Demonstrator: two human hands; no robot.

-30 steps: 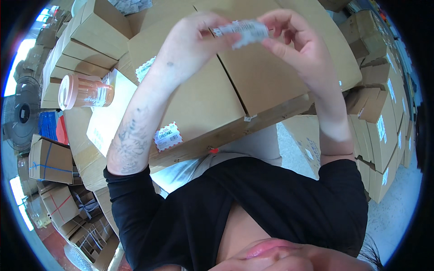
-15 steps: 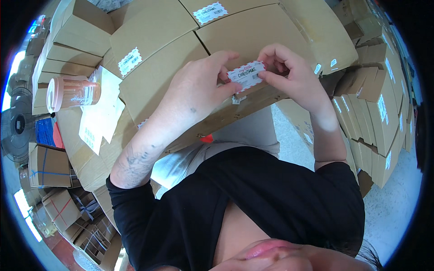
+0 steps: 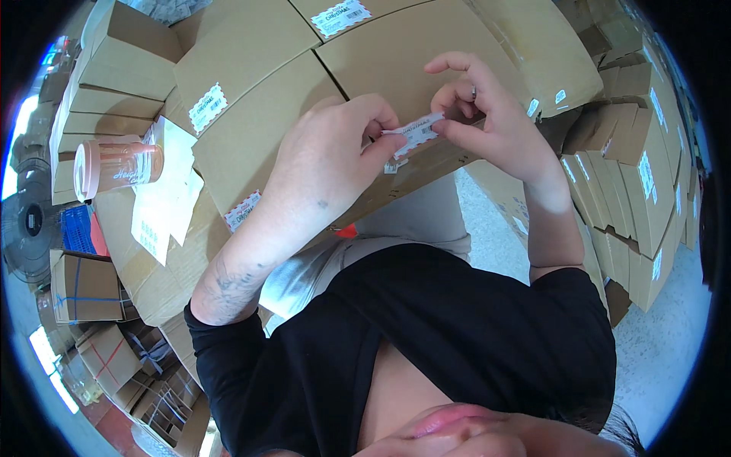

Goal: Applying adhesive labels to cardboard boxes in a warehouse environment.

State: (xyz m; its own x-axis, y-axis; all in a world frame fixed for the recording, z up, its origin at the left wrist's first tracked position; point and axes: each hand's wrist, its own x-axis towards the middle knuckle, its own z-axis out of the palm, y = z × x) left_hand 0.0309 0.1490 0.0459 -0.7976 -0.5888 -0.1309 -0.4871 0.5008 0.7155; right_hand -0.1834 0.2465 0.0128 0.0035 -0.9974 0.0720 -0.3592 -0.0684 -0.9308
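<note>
A small white paper label point(image 3: 417, 135) with a red-and-blue scalloped border and dark print is at the near edge of a brown cardboard box point(image 3: 411, 61). My left hand point(image 3: 339, 145) pinches its left end between thumb and fingers. At the label's right end, the thumb of my right hand point(image 3: 491, 122) touches the edge, with other fingers curled just behind it. The right index finger is raised away, and a ring shows on that hand. Similar labels point(image 3: 208, 107) are on neighbouring boxes. Just below the held label, a small white tag point(image 3: 395, 166) shows on the box's near side.
To the left stand a pink-lidded cup point(image 3: 118, 169) and white paper sheets point(image 3: 166, 198). Tall cartons point(image 3: 126, 57) rise at the far left, and a fan point(image 3: 32, 219) is beyond. Flattened cartons point(image 3: 624, 167) are stacked at right. Tied cardboard bundles point(image 3: 87, 288) lie lower left.
The label has tilted, and its face is seen more edge-on. My right index finger has lifted off upward. My left hand has shifted slightly, and a label beside my left forearm shows more.
</note>
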